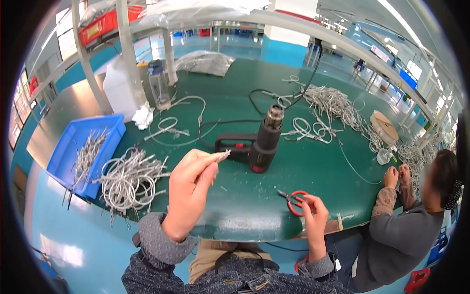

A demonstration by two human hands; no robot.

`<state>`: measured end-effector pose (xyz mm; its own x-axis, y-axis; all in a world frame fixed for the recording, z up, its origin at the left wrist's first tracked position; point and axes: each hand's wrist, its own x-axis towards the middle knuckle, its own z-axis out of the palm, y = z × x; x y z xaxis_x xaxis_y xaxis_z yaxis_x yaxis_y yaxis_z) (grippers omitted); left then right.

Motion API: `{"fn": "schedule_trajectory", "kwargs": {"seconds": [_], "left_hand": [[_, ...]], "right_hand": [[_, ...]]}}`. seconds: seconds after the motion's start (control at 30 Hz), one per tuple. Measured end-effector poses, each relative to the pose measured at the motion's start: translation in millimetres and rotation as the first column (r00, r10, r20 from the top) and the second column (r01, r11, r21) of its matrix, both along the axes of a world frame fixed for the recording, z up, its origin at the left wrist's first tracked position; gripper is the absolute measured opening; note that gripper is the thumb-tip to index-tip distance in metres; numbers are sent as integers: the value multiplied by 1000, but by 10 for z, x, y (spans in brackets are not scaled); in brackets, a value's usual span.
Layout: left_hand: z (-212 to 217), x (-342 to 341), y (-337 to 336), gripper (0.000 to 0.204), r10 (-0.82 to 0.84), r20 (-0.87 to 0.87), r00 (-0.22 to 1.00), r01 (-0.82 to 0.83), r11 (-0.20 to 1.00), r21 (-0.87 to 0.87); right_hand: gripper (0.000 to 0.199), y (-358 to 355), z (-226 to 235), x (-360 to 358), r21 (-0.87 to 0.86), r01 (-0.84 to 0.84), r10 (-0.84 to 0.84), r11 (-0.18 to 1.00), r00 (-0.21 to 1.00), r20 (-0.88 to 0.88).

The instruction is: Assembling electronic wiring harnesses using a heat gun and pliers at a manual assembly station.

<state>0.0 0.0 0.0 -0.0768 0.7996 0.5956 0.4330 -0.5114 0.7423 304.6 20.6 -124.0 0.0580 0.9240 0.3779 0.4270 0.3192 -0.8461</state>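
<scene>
My left hand (190,191) is raised over the near part of the green table, its thumb and forefinger pinching a small whitish translucent piece (223,156). Too little of that piece shows to tell its kind. At the table's front, my right hand (316,218) has its fingers closed at the red handles of a pair of small snips (293,201); the dark blades point away to the left. Beyond my left hand a black heat gun (265,144) stands upright, nozzle up, its handle to the left.
A blue tray (110,128) with grey cables lies left, beside a heap of coiled cables (129,182). More cables (333,105) and a spool (384,127) lie right. A bottle (159,85) stands behind. A co-worker (406,235) sits at right, hands over the table.
</scene>
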Motion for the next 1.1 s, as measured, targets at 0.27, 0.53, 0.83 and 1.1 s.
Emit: {"fn": "schedule_trajectory", "kwargs": {"seconds": [0.27, 0.53, 0.83, 1.1], "left_hand": [[62, 136, 878, 14, -57, 211, 976, 50, 998, 39], [39, 319, 1398, 12, -38, 154, 987, 21, 993, 112], [13, 403, 1578, 14, 43, 20, 999, -46, 981, 190], [-8, 435, 1655, 17, 69, -29, 997, -60, 970, 234]], "right_hand": [[18, 134, -114, 5, 31, 120, -123, 992, 986, 111], [23, 235, -229, -15, -43, 205, -203, 978, 978, 48], [23, 270, -245, -12, -81, 199, -194, 977, 978, 75], [22, 287, -221, -34, -111, 193, -185, 975, 979, 81]]}}
